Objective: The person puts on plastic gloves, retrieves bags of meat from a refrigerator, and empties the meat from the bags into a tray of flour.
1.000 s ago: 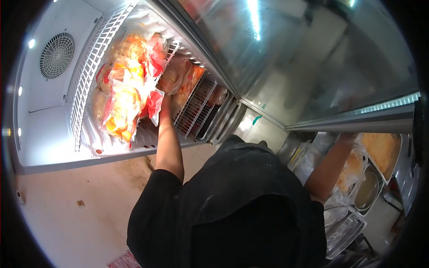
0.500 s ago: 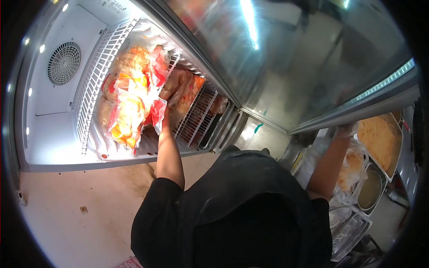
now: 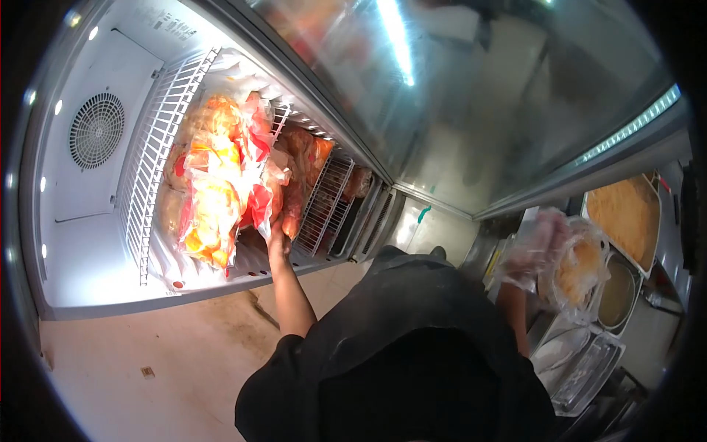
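My left hand [image 3: 278, 239] reaches into an open, lit fridge [image 3: 110, 295]. Its fingers are closed around the lower end of a plastic bag [image 3: 259, 206], clear and red, at the shelf's front edge; the contents are hard to make out. Beside it on the upper wire shelf lies a pile of bagged orange and yellowish food [image 3: 213, 184]. More reddish bagged food [image 3: 313, 158] rests on the rack below. Off to the right, my right hand [image 3: 541, 239], in a clear plastic glove, is over the counter near a bag of pale orange food [image 3: 578, 269]. Motion blurs its fingers.
The glass fridge door [image 3: 471, 125] stands open across the top. On the right counter are a tray of orange crumbly food [image 3: 624, 214], an oval container [image 3: 617, 291] and clear plastic containers [image 3: 589, 376]. A fan grille [image 3: 97, 130] is in the fridge wall.
My left hand has drawn back toward me, bringing the red-and-clear bag slightly outward. My right hand has come away from the door edge, moving left and down over the counter.
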A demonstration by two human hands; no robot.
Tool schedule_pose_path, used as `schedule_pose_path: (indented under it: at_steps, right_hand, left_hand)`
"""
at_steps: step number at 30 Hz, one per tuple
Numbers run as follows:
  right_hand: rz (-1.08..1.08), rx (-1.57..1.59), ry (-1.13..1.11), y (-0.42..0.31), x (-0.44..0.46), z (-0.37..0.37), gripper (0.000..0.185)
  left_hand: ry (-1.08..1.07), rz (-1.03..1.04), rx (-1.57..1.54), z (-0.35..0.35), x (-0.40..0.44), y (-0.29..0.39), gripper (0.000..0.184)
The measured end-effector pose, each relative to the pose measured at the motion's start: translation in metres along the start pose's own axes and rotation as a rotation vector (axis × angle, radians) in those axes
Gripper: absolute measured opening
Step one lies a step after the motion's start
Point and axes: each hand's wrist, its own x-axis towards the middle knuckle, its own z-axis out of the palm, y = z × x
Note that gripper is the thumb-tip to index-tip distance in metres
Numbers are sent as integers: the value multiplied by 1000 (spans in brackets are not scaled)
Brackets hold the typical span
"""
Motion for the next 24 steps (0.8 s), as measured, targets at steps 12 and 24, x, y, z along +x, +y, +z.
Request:
schedule_pose_path:
  at_steps: [12,24]
  right_hand:
    - [425,389,-1351,-58,-101,220,71]
    - [927,810,-814,-91,-149,108,48]
  left_hand:
    - [-374,-372,-158,13,-28,-20,60]
    - [-952,-934,-93,33,-41,-60,57]
